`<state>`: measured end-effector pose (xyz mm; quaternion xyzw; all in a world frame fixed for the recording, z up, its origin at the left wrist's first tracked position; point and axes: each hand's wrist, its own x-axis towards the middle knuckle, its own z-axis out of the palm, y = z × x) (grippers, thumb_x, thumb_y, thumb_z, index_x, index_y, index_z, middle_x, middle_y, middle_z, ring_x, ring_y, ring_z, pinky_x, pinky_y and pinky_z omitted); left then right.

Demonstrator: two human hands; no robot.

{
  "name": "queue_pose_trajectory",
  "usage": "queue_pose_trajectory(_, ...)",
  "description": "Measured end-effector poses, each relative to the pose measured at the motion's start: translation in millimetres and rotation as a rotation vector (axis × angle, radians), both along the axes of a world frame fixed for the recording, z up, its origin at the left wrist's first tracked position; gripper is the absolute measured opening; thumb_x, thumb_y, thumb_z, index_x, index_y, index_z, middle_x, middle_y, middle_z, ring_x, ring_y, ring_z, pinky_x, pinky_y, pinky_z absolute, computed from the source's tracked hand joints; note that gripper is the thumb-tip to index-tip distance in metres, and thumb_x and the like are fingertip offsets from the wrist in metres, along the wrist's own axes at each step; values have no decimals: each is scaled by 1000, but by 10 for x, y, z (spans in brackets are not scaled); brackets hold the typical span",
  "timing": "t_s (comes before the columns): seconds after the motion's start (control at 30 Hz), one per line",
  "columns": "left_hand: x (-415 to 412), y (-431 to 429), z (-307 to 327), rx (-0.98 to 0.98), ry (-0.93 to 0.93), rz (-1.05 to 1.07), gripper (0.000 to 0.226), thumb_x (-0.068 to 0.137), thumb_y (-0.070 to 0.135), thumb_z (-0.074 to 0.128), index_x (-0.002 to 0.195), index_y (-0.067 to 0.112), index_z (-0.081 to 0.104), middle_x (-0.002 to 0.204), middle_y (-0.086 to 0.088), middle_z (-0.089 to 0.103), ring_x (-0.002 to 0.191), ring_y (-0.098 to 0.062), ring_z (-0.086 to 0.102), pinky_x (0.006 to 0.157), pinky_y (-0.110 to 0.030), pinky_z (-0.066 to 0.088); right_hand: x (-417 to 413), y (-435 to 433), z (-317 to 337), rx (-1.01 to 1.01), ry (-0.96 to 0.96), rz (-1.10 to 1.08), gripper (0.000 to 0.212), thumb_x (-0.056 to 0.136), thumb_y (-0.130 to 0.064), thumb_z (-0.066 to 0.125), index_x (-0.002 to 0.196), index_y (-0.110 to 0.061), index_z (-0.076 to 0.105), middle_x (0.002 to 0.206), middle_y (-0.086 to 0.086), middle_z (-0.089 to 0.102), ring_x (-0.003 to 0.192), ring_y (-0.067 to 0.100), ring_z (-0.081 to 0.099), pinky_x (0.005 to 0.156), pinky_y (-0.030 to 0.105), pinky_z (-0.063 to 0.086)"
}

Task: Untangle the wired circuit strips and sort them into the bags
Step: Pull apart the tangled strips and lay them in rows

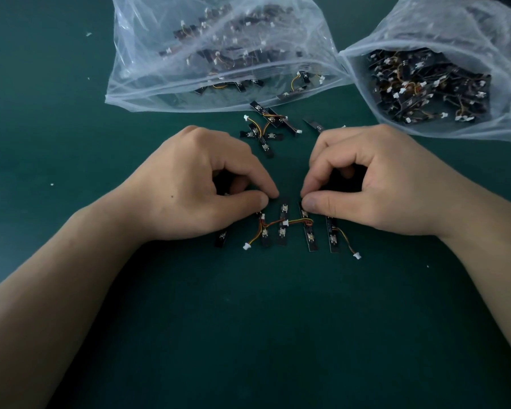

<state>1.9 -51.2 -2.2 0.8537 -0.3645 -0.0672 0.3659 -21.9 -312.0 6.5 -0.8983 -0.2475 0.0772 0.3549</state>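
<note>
Pinching, thumb to forefinger, with left grip [195, 184] and with right grip [375, 178], the top ends of two wired circuit strips [283, 228] rowed at table [248, 335] centre. At twelve o'clock, a tangle [264, 128]; at eleven, a flat bag [148, 69]; at two, a fuller bag [508, 107].

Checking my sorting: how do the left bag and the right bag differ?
The left bag lies flatter on the table, while the right bag gapes open. The left bag's strips spread loosely under the plastic; the right bag holds a dense heap. Both are clear plastic and hold black wired strips.
</note>
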Motion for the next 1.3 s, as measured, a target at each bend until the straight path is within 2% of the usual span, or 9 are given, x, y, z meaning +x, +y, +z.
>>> queue_pose_trajectory(0.13,-18,-19,25,-5,11,14,11,86,27,75,94,29,82,73,8,69,75,-21,64,71,-37,50,4,-11,-9,2,-7,11,7,82,-37,84,80,-36,77,89,-11,69,80,17,61,70,25,46)
queue_pose_trajectory(0.23,-21,4,54,-53,87,39,24,85,13,65,97,26,81,70,2,66,62,-21,59,61,-32,47,11,-54,8,9,-16,16,5,82,-35,81,85,-34,77,91,-9,70,83,20,63,74,30,49)
queue_pose_trajectory(0.3,-19,30,85,-80,157,33,38,74,3,57,98,23,79,65,-2,60,54,-20,50,54,-25,40,19,-95,23,9,-20,12,7,82,-33,79,88,-33,77,94,-8,71,87,20,64,77,30,50)
queue_pose_trajectory(0.4,-28,35,122,-37,185,16,46,61,3,55,97,22,79,67,-5,60,51,-18,45,51,-21,36,24,-126,55,10,8,19,10,79,-32,78,88,-33,77,97,-8,71,90,21,63,78,28,48)
queue_pose_trajectory(0.67,-46,6,121,80,74,34,46,58,12,59,94,34,78,72,4,61,65,-20,55,58,-20,40,0,-77,93,-28,53,33,8,74,-42,80,76,-35,77,100,-13,67,89,16,66,82,42,51)
queue_pose_trajectory(0.87,-50,-6,121,96,47,46,46,59,11,57,93,33,78,72,5,61,68,-20,56,60,-20,40,4,-82,65,-10,39,29,5,77,-42,80,79,-37,78,98,-14,67,90,16,67,81,35,49)
queue_pose_trajectory(1.03,-23,2,120,54,142,22,51,57,6,54,95,29,78,71,2,60,60,-17,52,57,-17,38,12,-89,38,1,38,28,9,80,-40,78,88,-37,79,98,-10,68,91,18,64,83,35,49)
queue_pose_trajectory(1.17,-33,-9,106,123,44,31,54,55,9,53,97,35,75,75,6,59,70,-17,56,63,-26,39,6,-84,40,-2,33,25,11,77,-39,80,87,-38,78,98,-10,69,90,17,64,82,31,48)
queue_pose_trajectory(1.3,-30,-7,101,131,16,29,51,56,12,54,96,36,75,75,7,59,71,-17,56,64,-27,39,1,-75,39,-7,28,22,7,77,-41,80,84,-38,79,97,-13,67,90,15,66,80,30,48)
